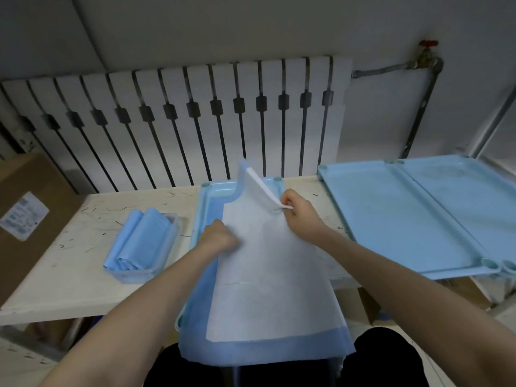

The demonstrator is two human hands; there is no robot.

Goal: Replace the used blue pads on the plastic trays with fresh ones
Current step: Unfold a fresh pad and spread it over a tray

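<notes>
The left hand (pixel 220 237) grips the side and the right hand (pixel 296 209) pinches a fold of the blue pad (pixel 265 275), which hides most of the plastic tray (pixel 208 196) on the counter (pixel 83 275).

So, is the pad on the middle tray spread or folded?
Partly spread: the pad drapes open over the tray, but its far end stands folded, a flap pinched by the right hand; the left hand grips it.
</notes>
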